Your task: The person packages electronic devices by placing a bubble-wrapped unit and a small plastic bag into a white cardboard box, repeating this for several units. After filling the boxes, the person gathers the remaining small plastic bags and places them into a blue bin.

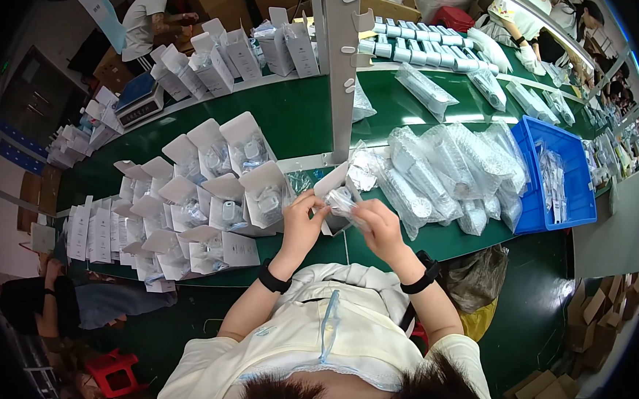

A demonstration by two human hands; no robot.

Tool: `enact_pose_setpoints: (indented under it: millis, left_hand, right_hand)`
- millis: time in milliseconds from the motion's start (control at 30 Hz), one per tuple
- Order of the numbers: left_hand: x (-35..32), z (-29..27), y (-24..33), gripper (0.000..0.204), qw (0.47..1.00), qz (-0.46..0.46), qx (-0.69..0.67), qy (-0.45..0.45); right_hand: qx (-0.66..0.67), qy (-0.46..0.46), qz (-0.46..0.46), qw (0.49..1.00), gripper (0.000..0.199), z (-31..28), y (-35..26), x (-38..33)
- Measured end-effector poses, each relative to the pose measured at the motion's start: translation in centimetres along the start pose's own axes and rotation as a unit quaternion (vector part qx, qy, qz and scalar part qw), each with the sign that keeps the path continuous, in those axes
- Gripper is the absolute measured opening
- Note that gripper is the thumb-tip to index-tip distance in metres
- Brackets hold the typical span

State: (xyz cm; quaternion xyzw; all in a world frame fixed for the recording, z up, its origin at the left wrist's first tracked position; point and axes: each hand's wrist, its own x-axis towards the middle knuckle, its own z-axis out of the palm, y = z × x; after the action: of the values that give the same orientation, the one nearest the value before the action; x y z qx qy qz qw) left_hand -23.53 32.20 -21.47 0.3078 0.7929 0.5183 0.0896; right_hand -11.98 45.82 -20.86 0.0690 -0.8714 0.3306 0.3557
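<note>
We're apparently packing: left hand pinching the box, right hand pinching the plastic bag between our fingertips; next needs tucking.

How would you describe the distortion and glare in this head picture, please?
In the head view, fisheye distortion bows the green table and the corners are black; in the head view, white glare streaks the table behind the bubble-wrapped packs; in the head view, the left hand and right hand look fairly sharp.

White glare streaks the green bench; outer edges bend.
</note>
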Motion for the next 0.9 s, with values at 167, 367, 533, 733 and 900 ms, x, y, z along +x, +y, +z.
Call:
enact_pose_setpoints:
  millis: [167, 367, 533, 733, 900]
  left_hand:
    - [-0.3, 0.4, -0.7, 0.009, 0.999, 0.028, -0.038, 0.026]
    - [0.3, 0.1, -0.4, 0.009, 0.999, -0.011, -0.045, -0.028]
    - [-0.5, 0.7, -0.6, 0.007, 0.999, -0.001, -0.052, 0.012]
    - [-1.1, 2.0, 0.7, 0.006, 0.988, 0.063, 0.014, 0.139]
    - [-3.8, 1.3, 3.0, 0.007, 0.986, -0.112, -0.01, 0.121]
  right_hand:
    - [0.093, 0.011, 0.016, 0.995, 0.035, -2.4, 1.2, 2.2]
    - [-0.056, -0.195, -0.13, 0.97, 0.027, -0.7, 1.0, 4.3]
    - [-0.146, -0.335, -0.046, 0.93, 0.023, -1.3, -0.8, 5.0]
    - [-0.145, -0.372, -0.111, 0.91, 0.033, -0.8, 0.9, 2.3]
    - [0.027, -0.225, -0.149, 0.962, 0.04, -3.1, 2.4, 2.1]
